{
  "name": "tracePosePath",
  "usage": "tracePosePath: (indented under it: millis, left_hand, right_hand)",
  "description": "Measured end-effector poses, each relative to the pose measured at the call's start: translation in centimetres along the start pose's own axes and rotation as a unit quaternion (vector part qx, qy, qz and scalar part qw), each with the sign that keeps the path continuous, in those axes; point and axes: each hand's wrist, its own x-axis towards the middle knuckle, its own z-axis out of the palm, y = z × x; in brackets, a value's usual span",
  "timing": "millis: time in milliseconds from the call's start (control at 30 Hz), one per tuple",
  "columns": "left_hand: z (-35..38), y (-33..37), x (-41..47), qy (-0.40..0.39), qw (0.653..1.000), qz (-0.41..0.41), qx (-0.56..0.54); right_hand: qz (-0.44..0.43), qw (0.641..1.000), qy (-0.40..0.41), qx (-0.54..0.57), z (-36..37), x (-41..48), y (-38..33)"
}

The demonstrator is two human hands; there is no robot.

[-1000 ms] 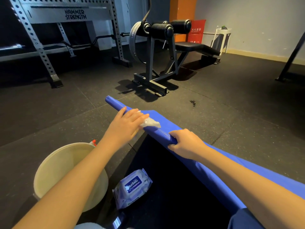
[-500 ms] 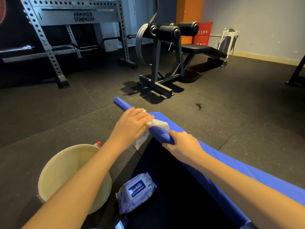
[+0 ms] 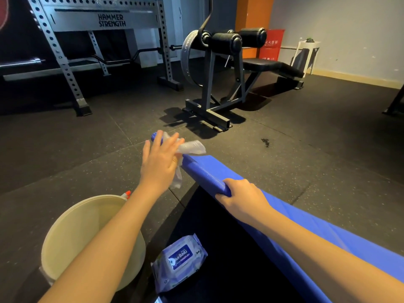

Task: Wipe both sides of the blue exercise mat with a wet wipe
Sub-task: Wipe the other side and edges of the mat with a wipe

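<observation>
While my right hand (image 3: 238, 197) clamps the blue exercise mat (image 3: 207, 169), my left hand (image 3: 159, 162), at eleven o'clock, presses the wet wipe (image 3: 192, 147) down flat-fingered.

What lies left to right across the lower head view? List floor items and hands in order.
Cream bucket → pack of wet wipes → right hand, gripping the rolled edge of the blue mat. Left hand omitted: it overlaps the pack's span.
</observation>
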Motion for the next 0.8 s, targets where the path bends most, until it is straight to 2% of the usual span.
tracePosePath:
  millis: [67,267,400,533,700,800]
  left_hand:
    - [0.3,-0.6,0.6,0.007,0.997,-0.067,-0.031]
    - [0.9,-1.1,1.3,0.036,0.980,-0.174,-0.095]
    - [1.8,-2.2,2.0,0.038,0.974,-0.191,-0.113]
    - [2.1,-3.2,2.6,0.067,0.948,-0.256,-0.175]
    - [2.1,-4.9,2.8,0.097,0.894,-0.377,-0.220]
    - [2.5,-5.8,2.1,0.104,0.895,-0.381,-0.209]
  right_hand:
    - [-0.005,1.000,-0.005,-0.002,0.4,0.3,-0.1]
    - [-0.006,1.000,-0.029,-0.002,1.7,1.0,0.0]
    - [0.001,0.999,-0.036,-0.003,2.2,1.5,0.1]
    - [-0.005,0.999,-0.047,-0.016,2.8,2.0,0.0]
    - [-0.014,0.998,-0.053,-0.037,3.7,2.3,-0.1]
    - [-0.022,0.997,-0.048,-0.049,4.4,2.5,0.1]
